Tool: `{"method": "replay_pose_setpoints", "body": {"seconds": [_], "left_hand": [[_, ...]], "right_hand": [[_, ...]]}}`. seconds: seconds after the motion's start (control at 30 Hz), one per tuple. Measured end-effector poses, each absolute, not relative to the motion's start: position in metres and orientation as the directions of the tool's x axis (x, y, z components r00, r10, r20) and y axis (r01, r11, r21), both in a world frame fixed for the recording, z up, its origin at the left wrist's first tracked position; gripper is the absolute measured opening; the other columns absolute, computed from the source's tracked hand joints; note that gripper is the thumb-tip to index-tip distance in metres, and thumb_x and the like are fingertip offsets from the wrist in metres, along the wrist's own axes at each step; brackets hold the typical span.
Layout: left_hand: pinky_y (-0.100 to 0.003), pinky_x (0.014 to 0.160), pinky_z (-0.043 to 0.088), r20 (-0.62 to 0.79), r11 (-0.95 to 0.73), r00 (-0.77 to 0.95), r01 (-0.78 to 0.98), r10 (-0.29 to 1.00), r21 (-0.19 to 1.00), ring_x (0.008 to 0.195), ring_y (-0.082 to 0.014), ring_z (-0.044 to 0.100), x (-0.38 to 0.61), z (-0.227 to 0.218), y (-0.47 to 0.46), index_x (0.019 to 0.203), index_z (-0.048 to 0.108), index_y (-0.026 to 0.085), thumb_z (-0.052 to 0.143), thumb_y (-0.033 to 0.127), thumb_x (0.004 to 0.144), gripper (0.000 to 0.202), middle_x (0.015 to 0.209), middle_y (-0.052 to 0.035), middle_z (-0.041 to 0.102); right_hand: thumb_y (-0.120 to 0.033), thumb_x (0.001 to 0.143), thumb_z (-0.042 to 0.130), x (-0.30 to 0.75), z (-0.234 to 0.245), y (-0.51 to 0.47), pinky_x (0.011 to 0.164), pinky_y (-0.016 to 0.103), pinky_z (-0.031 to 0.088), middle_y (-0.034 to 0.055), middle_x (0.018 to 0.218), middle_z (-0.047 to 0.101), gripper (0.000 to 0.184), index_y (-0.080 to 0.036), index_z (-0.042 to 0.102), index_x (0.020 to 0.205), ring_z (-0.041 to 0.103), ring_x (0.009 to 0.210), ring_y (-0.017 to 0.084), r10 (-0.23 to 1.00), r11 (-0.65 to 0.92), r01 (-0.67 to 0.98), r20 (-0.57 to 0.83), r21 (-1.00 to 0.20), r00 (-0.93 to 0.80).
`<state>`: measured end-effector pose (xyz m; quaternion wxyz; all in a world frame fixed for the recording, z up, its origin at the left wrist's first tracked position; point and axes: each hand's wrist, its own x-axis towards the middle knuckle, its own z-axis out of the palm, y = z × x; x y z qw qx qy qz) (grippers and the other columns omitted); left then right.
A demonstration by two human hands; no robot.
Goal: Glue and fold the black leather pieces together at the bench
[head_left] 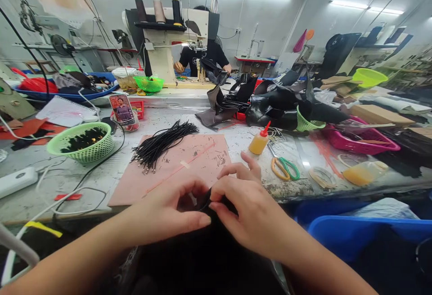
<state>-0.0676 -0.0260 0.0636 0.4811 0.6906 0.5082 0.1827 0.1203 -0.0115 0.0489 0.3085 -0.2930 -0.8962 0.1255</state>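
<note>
My left hand (168, 212) and my right hand (248, 209) meet at the near edge of the table, both pinching a dark piece of material (205, 205) between thumb and fingers. What the piece is exactly I cannot make out, as the fingers cover most of it. More black material (202, 259) lies below in my lap. Just beyond the hands lies a pink mat (189, 164) with a bundle of black cords (162, 144) on its far left corner.
A green basket (83, 142) of dark parts stands left, a phone (122, 110) behind it. An orange glue bottle (259, 142) and scissors (285, 168) lie right. Black leather pieces (280, 106) pile behind. A person sews at a machine (175, 38) opposite. Blue bins (364, 232) sit lower right.
</note>
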Motion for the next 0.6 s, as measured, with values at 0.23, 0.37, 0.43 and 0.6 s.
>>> {"method": "replay_pose_setpoints", "body": {"seconds": [0.23, 0.37, 0.43, 0.6], "left_hand": [[-0.022, 0.058, 0.038, -0.253, -0.017, 0.366, 0.597, 0.896, 0.802, 0.063, -0.013, 0.048, -0.064, 0.065, -0.014, 0.072, 0.057, 0.017, 0.055, 0.026, 0.07, 0.01, 0.064, 0.0044, 0.05], [-0.023, 0.06, 0.04, -0.262, 0.01, 0.34, 0.593, 0.903, 0.805, 0.065, -0.0139, 0.05, -0.064, 0.063, -0.014, 0.074, 0.058, 0.017, 0.055, 0.027, 0.068, 0.011, 0.066, 0.0038, 0.053], [-0.024, 0.061, 0.041, -0.263, 0.013, 0.341, 0.589, 0.903, 0.808, 0.065, -0.014, 0.05, -0.064, 0.063, -0.014, 0.074, 0.057, 0.017, 0.055, 0.026, 0.067, 0.011, 0.066, 0.0037, 0.053], [-0.025, 0.063, 0.041, -0.248, -0.017, 0.351, 0.606, 0.903, 0.795, 0.068, -0.0149, 0.05, -0.065, 0.062, -0.015, 0.077, 0.057, 0.017, 0.054, 0.025, 0.068, 0.012, 0.07, 0.0025, 0.054]], "right_hand": [[-0.006, 0.075, 0.052, 0.124, 0.049, -0.005, 0.106, 0.052, 0.011, -0.0028, 0.072, 0.06, 0.018, -0.022, 0.049, 0.083, 0.051, 0.095, 0.019, 0.577, 0.817, 0.44, 0.535, -0.373, -0.617], [-0.004, 0.074, 0.051, 0.125, 0.049, -0.002, 0.105, 0.052, 0.014, -0.0025, 0.071, 0.059, 0.019, -0.021, 0.049, 0.08, 0.051, 0.092, 0.019, 0.579, 0.815, 0.448, 0.548, -0.367, -0.604], [-0.003, 0.074, 0.051, 0.124, 0.049, -0.002, 0.104, 0.051, 0.016, -0.0024, 0.071, 0.06, 0.019, -0.021, 0.05, 0.079, 0.051, 0.092, 0.019, 0.579, 0.815, 0.45, 0.546, -0.366, -0.605], [-0.002, 0.074, 0.05, 0.121, 0.048, -0.001, 0.104, 0.052, 0.013, -0.0023, 0.072, 0.061, 0.02, -0.021, 0.05, 0.079, 0.05, 0.092, 0.02, 0.582, 0.813, 0.455, 0.54, -0.363, -0.608]]}}
